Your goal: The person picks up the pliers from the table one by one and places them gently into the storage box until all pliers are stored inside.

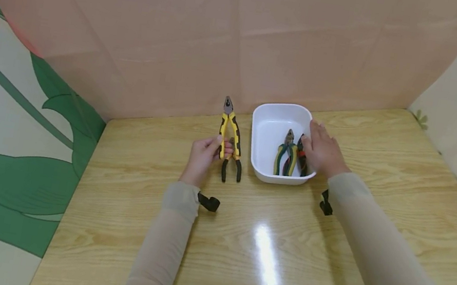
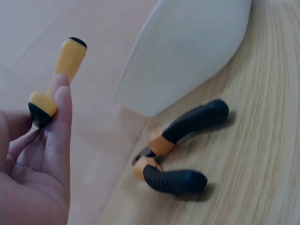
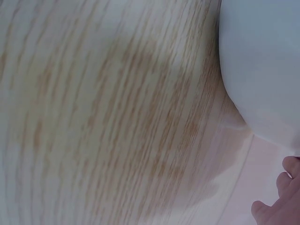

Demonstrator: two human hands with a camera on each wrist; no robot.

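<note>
My left hand (image 1: 201, 157) pinches one handle of yellow-and-black combination pliers (image 1: 236, 131), whose jaws point away toward the back wall. Just below them, pliers with black-and-orange handles (image 2: 199, 121) lie spread on the table beside the white plastic tub (image 1: 265, 143). At the tub's right side, my right hand (image 1: 325, 151) grips the rim, with the thumb inside and the fingers along the outer wall. Inside the tub lie green-and-yellow pliers (image 1: 293, 161) and a red-and-black tool (image 1: 302, 161), partly hidden by the right hand and the tub wall.
The wood-grain table (image 1: 118, 224) ends at a pinkish backdrop (image 1: 172, 45) behind the tub. Flower-patterned panels stand at the left and right. A black strap (image 1: 208, 202) hangs at the left wrist and another strap (image 1: 326, 204) at the right.
</note>
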